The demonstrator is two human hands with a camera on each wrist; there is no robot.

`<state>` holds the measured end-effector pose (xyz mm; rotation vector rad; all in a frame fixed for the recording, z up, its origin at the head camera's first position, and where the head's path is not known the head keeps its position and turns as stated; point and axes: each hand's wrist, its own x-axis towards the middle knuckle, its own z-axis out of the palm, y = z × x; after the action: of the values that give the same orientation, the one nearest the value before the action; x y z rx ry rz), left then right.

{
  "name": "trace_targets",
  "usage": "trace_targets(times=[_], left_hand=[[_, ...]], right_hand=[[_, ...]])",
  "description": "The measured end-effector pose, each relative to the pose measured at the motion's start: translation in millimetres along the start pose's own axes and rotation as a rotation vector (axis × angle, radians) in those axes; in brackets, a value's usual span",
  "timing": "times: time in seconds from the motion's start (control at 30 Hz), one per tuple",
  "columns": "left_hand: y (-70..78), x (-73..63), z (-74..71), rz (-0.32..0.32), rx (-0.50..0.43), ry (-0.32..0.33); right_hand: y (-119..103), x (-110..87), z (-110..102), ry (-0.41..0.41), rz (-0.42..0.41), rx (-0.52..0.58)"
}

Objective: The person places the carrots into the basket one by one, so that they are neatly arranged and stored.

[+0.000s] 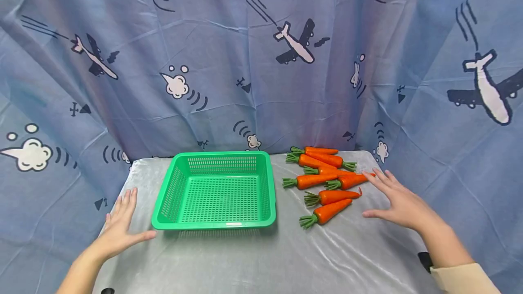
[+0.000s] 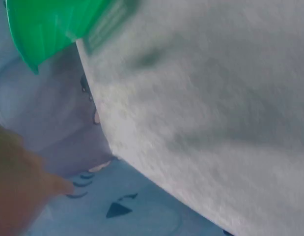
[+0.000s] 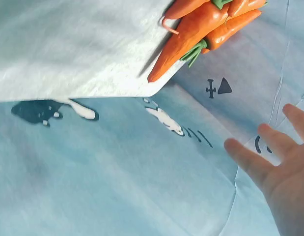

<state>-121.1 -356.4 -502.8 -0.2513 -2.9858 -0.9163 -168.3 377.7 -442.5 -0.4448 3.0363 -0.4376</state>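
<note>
A green plastic basket (image 1: 220, 226) with slotted walls and floor stands on the table, with nothing inside it. To its right lies a loose pile of several orange carrots (image 1: 334, 196) with green stem ends. My left hand (image 1: 118, 230) hovers beside the basket's front left corner, fingers spread, holding nothing. On the other side my right hand (image 1: 402, 201) is held just right of the carrots, its fingers apart and nothing in it. The right wrist view shows the same spread fingers near the carrots (image 3: 191, 34). In the left wrist view the hand (image 2: 24, 187) is blurred.
A table (image 1: 229, 267) with a silvery grey cloth carries the basket and carrots. Blue curtains (image 1: 229, 80) printed with airplanes and clouds hang behind it and along both sides, close to the table's edges.
</note>
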Motion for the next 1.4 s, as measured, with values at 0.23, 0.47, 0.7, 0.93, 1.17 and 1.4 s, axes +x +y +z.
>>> trace_targets(times=[0.23, 0.47, 0.7, 0.93, 1.17, 1.4], left_hand=[[-1.0, 15.5, 14.7, 0.053, -0.232, -0.037], [3.9, 21.8, 19.7, 0.019, -0.286, -0.057], [10.7, 24.4, 23.9, -0.004, -0.303, -0.053], [11.8, 26.1, 33.8, -0.034, -0.307, -0.059], [12.2, 30.0, 40.0, -0.033, -0.314, -0.060], [15.2, 32.7, 42.6, -0.049, -0.371, -0.067]], right_hand=[[-2.9, 5.8, 6.8, 0.014, -0.063, 0.102], [-1.7, 12.0, 19.7, 0.042, -0.105, 0.182], [-0.4, 14.9, 32.8, 0.055, -0.136, 0.207], [-1.4, 23.9, 51.8, 0.042, -0.144, 0.207], [-7.8, 30.7, 67.3, 0.037, -0.159, 0.232], [-9.6, 34.0, 83.3, 0.061, -0.173, 0.260]])
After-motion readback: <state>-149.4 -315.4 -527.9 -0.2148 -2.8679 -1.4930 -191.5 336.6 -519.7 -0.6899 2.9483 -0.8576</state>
